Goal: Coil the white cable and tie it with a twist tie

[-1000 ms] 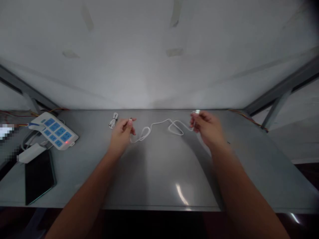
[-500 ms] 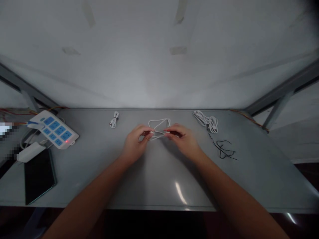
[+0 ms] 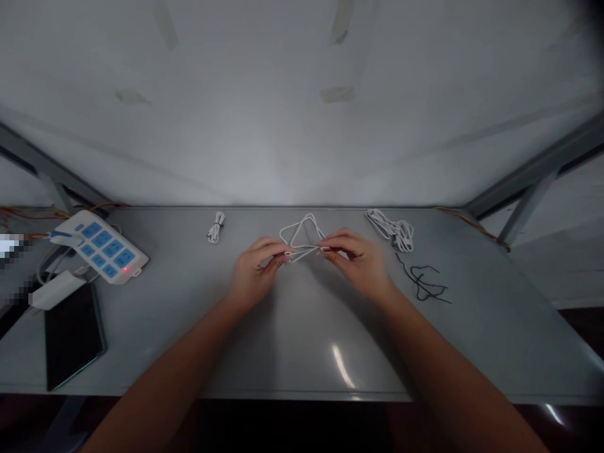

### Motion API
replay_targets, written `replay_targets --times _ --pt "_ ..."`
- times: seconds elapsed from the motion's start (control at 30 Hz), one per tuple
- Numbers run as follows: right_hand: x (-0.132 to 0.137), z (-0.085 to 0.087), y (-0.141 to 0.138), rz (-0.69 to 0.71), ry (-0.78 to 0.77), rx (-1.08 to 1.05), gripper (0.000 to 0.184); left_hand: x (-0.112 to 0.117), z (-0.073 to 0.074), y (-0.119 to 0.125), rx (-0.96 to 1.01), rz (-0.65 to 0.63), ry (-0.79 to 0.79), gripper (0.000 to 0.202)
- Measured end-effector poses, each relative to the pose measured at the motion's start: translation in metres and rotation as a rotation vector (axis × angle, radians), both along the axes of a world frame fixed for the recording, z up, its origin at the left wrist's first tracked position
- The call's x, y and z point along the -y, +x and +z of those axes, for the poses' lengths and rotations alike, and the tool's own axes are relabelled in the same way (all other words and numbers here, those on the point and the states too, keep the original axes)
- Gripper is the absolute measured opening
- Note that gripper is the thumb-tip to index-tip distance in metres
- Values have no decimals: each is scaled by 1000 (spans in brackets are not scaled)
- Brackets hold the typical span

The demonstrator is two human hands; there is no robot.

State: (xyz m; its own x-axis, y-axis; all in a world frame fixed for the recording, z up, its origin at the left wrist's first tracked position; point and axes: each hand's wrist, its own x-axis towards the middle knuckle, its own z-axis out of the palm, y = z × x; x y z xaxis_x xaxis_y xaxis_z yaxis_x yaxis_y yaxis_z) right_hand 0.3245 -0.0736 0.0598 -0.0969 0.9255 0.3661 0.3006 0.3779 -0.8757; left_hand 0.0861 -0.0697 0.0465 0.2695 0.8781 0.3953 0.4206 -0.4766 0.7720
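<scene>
A thin white cable (image 3: 302,234) is folded into loops over the middle of the grey table (image 3: 302,340). My left hand (image 3: 255,270) pinches one end of it near the centre. My right hand (image 3: 358,259) pinches the other end, close beside the left. The loops rise behind my fingertips in a rough triangle. Both hands hover just above the tabletop.
A small bundled white cable (image 3: 216,228) lies at the back left. A larger coiled white cable (image 3: 391,229) and loose black ties (image 3: 427,283) lie to the right. A white and blue power strip (image 3: 101,246), a white adapter (image 3: 55,290) and a dark phone (image 3: 73,336) sit at the left.
A second ago my hands were apart with the cable stretched between them. They came together at the centre, and the cable now stands folded into taller loops.
</scene>
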Motion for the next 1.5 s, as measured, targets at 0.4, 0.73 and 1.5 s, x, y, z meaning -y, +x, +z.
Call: replay_targets --times 0.4,0.73,1.5 --pt "-12 -11 11 -322 -105 -287 18 -8 -12 -2 65 214 -107 27" --pt "-45 -29 69 -701 -205 -769 20 -31 -26 -15 252 304 -315 33" --pt "-42 -29 48 -493 -181 -716 28 -16 -23 -7 -370 5 -103 15"
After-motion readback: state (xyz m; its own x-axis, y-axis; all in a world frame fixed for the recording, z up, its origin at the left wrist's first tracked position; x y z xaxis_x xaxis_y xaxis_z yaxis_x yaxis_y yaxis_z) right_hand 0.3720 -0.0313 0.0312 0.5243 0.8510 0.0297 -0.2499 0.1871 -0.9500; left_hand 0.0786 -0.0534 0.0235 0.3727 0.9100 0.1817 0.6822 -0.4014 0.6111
